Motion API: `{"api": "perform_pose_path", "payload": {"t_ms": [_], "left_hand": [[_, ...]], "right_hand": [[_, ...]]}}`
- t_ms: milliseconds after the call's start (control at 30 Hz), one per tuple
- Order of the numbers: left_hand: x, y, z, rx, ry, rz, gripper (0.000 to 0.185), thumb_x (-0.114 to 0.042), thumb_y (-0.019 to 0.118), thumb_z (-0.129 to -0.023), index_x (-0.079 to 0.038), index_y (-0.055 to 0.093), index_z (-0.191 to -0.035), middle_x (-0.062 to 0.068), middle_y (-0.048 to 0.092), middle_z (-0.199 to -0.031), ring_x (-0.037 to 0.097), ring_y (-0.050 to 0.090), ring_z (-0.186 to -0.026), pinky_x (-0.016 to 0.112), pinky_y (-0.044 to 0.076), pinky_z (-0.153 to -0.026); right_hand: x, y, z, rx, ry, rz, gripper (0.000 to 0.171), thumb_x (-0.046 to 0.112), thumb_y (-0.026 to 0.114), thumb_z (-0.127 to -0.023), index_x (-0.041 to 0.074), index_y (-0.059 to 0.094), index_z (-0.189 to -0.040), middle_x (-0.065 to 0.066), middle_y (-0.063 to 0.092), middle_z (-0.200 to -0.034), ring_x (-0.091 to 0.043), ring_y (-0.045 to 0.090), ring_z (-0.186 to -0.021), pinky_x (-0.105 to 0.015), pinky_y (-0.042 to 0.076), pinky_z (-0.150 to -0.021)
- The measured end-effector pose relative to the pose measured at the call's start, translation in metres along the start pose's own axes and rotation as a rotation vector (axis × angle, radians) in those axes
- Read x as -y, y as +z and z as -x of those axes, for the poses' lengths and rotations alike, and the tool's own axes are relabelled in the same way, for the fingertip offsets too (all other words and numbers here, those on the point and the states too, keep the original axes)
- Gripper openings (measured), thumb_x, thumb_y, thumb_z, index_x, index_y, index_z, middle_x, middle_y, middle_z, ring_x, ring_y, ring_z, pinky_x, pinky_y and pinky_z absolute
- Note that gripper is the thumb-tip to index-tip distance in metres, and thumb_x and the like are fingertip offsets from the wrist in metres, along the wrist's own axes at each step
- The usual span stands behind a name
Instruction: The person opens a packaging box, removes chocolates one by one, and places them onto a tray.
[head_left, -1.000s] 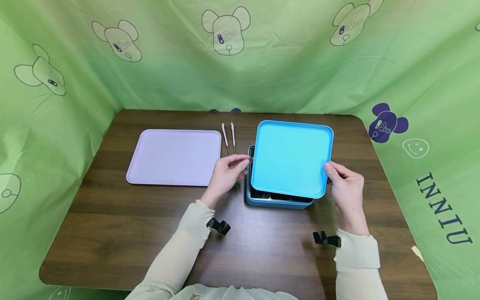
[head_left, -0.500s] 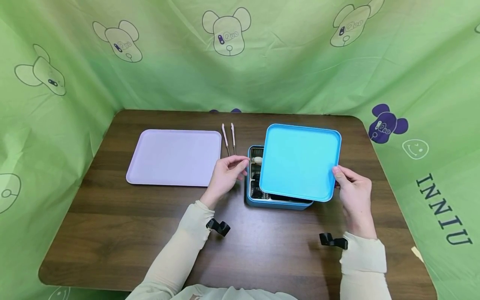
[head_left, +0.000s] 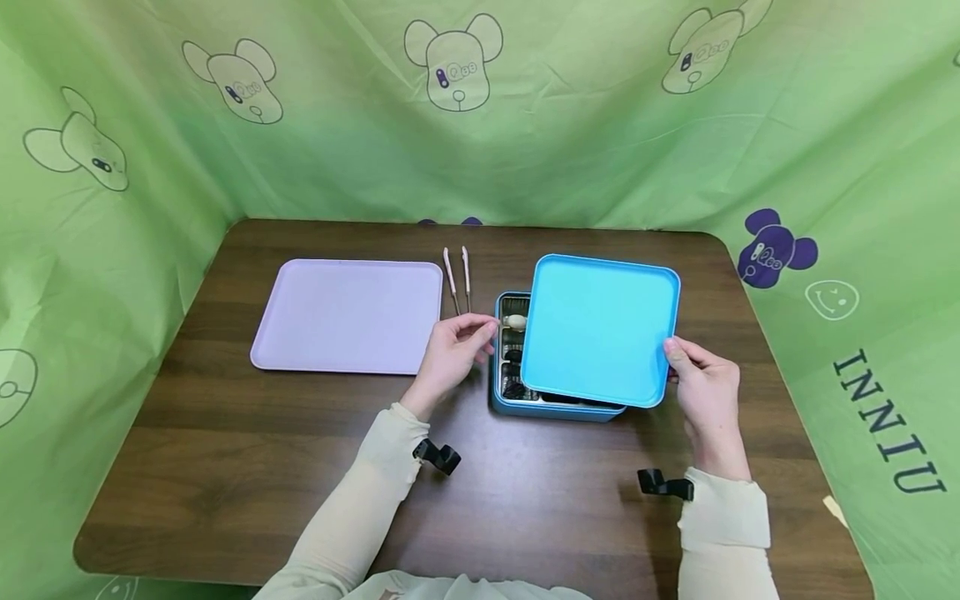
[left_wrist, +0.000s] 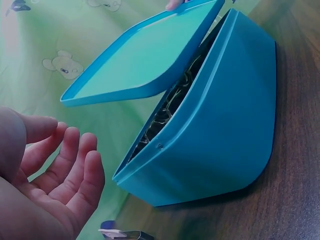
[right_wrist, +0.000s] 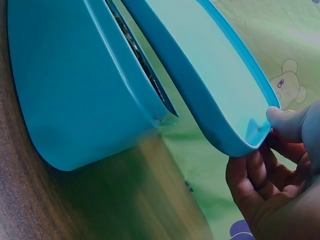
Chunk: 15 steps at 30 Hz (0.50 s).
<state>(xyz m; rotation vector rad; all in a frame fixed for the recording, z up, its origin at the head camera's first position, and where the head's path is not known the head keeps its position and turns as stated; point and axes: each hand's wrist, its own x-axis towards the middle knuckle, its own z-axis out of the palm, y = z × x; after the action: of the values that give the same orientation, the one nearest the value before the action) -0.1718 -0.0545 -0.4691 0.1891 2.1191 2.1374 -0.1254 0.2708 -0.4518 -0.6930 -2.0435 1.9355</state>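
A blue box [head_left: 555,407] [left_wrist: 220,125] [right_wrist: 75,90] stands on the brown table [head_left: 225,467]. My right hand [head_left: 701,387] [right_wrist: 272,175] pinches the right edge of its blue lid [head_left: 600,329] [left_wrist: 140,55] [right_wrist: 210,80], which hangs lifted and shifted right over the box. The box's left strip is uncovered and shows dark small items and one pale piece [head_left: 514,321]. My left hand [head_left: 453,350] [left_wrist: 47,175] sits just left of the box, fingers relaxed, holding nothing.
A lilac tray [head_left: 348,315] lies left of the box. Two thin pink-handled tools [head_left: 457,275] lie between tray and box. Green printed cloth [head_left: 480,108] walls the table at the back and both sides.
The lid has moved to the right and come down a little, uncovering the left side of the box. My left hand has stayed in place.
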Motion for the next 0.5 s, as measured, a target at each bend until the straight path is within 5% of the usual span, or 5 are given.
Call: {"api": "perform_pose_path", "payload": {"t_ms": [300,500], "left_hand": [[0.0012,-0.0026,-0.0007,-0.028,0.002,0.028,0.023,-0.006,0.062,-0.1,0.012,0.068,-0.114,0.032,0.069,-0.097,0.039,0.068,-0.078,0.067,0.052,-0.075],[0.0016,0.0064,-0.0009,0.007,-0.015,-0.002,0.027,-0.009,0.064,-0.1,0.01,0.067,-0.119,0.031,0.069,-0.102,0.039,0.069,-0.08,0.051,0.058,-0.069]], "right_hand": [[0.0011,-0.0021,-0.005,-0.018,0.009,0.013,0.023,0.019,0.073,-0.093,0.004,0.078,-0.11,0.009,0.072,-0.079,-0.008,0.059,-0.069,-0.016,0.05,-0.059],[-0.0001,-0.0019,-0.0046,0.0,0.004,0.038,0.025,0.02,0.072,-0.094,0.003,0.077,-0.112,0.01,0.072,-0.079,-0.007,0.06,-0.07,-0.017,0.051,-0.06]]}}
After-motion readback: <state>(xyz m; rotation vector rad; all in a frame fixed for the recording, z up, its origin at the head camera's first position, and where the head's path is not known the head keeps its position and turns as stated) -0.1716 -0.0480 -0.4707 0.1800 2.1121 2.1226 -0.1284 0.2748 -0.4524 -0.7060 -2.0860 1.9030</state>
